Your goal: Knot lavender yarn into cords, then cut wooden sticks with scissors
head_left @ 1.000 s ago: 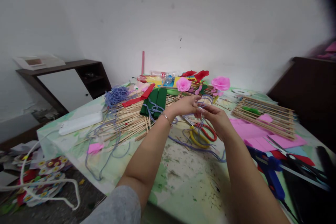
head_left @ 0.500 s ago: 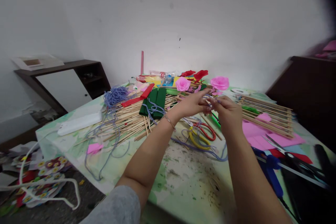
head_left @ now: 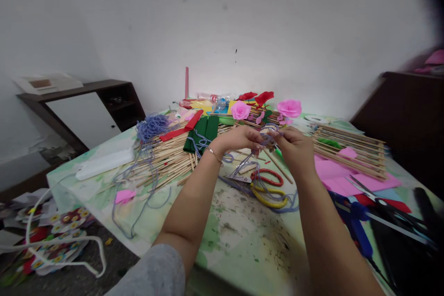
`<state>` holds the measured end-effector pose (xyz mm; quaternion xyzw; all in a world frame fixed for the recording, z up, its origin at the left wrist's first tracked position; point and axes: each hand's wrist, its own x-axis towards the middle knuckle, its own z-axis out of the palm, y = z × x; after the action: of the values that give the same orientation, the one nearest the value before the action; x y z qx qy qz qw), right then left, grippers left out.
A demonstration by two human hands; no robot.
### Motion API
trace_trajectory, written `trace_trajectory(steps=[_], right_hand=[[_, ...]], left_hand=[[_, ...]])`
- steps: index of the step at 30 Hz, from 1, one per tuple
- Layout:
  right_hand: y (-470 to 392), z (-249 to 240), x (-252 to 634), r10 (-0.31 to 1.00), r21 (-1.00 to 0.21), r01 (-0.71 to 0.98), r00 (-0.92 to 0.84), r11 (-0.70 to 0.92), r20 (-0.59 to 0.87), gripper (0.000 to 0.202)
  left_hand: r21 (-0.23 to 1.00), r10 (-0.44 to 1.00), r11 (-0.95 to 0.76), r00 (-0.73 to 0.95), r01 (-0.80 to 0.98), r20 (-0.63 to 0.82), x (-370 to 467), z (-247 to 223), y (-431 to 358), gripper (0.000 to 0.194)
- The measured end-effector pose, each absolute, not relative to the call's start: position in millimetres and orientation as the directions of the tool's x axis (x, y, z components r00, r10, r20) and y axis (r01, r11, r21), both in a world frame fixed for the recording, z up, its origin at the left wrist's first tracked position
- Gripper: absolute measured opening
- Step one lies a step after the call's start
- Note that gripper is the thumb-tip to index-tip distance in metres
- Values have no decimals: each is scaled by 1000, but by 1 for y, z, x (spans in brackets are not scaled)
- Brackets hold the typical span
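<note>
In the head view my left hand (head_left: 244, 139) is closed, its fingertips pinching purple yarn (head_left: 247, 159) that trails down to the table. My right hand (head_left: 294, 150), also closed, grips a small pale piece wound with purple yarn (head_left: 269, 129). Fingers partly cover that piece, so its full shape is hidden. Below the hands lie scissors (head_left: 267, 176) with one red and one yellow handle loop, strands of yarn around them. A thin wooden stick (head_left: 278, 166) rests beside my right wrist.
Left of my arms are many thin sticks (head_left: 166, 159), folded green paper (head_left: 201, 134) and a yarn tangle (head_left: 152, 127). Pink paper flowers (head_left: 289, 108) stand behind. On the right are a stick frame (head_left: 350, 150), black scissors (head_left: 381, 206) and a blue glue gun (head_left: 354, 222).
My left hand has dropped slightly and drawn back left from my right hand, with yarn now stretched below it. The red-and-yellow scissors have shifted and turned a little on the table.
</note>
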<state>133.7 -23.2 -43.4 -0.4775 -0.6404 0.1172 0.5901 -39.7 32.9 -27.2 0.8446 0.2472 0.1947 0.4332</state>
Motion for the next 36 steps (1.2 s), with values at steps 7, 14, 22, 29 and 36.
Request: trace_trajectory(steps=[7, 14, 22, 29, 36], right_hand=[[-15, -58, 152, 996, -590, 803, -84, 86, 30, 38], [-9, -81, 160, 867, -292, 948, -249, 127, -432, 32], [-6, -89, 146, 883, -140, 972, -229, 187, -410, 20], [-11, -86, 160, 918, -252, 962, -190, 104, -348, 10], [-11, -66, 181, 993, -382, 924, -65, 24, -94, 17]], left_hand=[[817, 756, -487, 617, 309, 218, -63, -29, 46, 8], [863, 842, -395, 499, 315, 203, -92, -38, 62, 8], [934, 949, -247, 258, 258, 180, -117, -45, 70, 12], [959, 959, -249, -102, 133, 263, -130, -39, 71, 19], [720, 474, -690, -799, -77, 369, -167, -17, 69, 21]])
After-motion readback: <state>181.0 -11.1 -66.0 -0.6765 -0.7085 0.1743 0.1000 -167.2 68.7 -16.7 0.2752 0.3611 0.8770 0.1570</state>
